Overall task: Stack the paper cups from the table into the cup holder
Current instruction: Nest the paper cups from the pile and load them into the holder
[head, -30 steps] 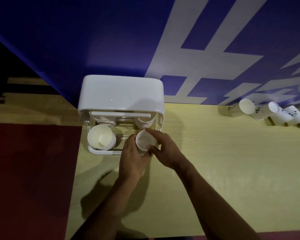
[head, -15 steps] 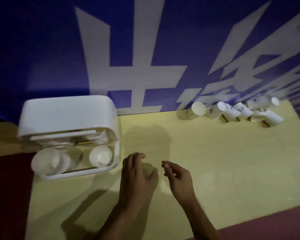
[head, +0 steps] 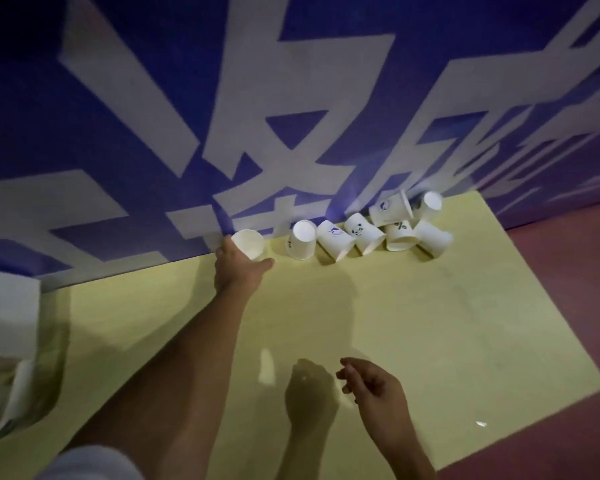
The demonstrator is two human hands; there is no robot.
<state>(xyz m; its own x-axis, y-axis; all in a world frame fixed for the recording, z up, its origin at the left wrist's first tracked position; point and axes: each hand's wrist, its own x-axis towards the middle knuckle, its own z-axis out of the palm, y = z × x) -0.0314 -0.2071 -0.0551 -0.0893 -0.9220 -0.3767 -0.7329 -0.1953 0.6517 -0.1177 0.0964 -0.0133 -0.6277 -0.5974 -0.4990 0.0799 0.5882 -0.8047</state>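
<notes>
At the far left edge the white holder (head: 7, 306) is now sliding almost out of view, where half a second ago it was sitting in full sight with cups already in it. The left hand (head: 236, 268), then hovering empty near the holder, is now reaching across the table (head: 430, 323) to the wall, its fingers (head: 265, 262) closing round a cup (head: 248, 244) lying on its side at the left end of the row. I judge a fresh pick is beginning: one cup more to carry back. Further right, the remaining cups (head: 368, 230) are lying tumbled against the wall, touching one another, white with small printed marks, some mouths facing outward. Nearest me, the right hand (head: 374, 386) is hanging empty, fingers loosely curled and apart.
</notes>
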